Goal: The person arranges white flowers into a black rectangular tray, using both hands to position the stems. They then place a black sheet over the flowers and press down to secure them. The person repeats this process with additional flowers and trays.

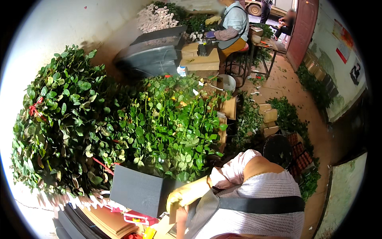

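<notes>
My right hand (178,200), in a yellow glove, comes in from the right with a pale pink sleeve. Its fingers are bent over the edge of a tan piece of cardboard (172,215). Just below it is bare skin that looks like part of my left hand (181,222); its fingers cannot be made out. Beside the glove stands a dark grey corrugated sheet (135,190), folded like a box. Behind it rise upright leafy green stems (171,127). A red and clear plastic tool (140,218) and a yellow object (149,233) lie near my hands.
A big leafy bundle pile (63,127) leans at the left wall. Cardboard sheets (106,222) are stacked at the lower left. A co-worker (234,28) stands behind a table with a cardboard box (199,57). A white bucket (227,82) and cut foliage (284,115) are on the floor.
</notes>
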Available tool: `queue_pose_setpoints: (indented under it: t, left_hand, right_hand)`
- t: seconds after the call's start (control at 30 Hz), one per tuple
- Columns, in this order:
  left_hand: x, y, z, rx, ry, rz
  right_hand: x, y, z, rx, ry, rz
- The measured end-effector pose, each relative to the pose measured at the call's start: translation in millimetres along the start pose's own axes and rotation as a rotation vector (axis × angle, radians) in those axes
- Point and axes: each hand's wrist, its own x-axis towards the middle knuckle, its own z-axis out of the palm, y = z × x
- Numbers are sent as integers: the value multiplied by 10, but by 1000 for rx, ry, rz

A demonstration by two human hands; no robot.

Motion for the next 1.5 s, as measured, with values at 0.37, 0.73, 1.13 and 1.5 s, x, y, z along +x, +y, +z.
queue_pose_setpoints:
  t: [0.37,0.73,1.13,1.5]
  left_hand:
    - [-25,-25,-9,0,-5,13]
    - [-284,-85,-39,-1,44,-20]
    - [-30,10,40,41,176,-57]
    - [-66,-13,36,-71,155,-37]
  right_hand:
    - [50,285,-33,-385,-67,142]
    - [447,475,-237,-251,-96,516]
    - [760,905,-307,-102,-165,822]
    - [889,1380,-284,-263,-175,994]
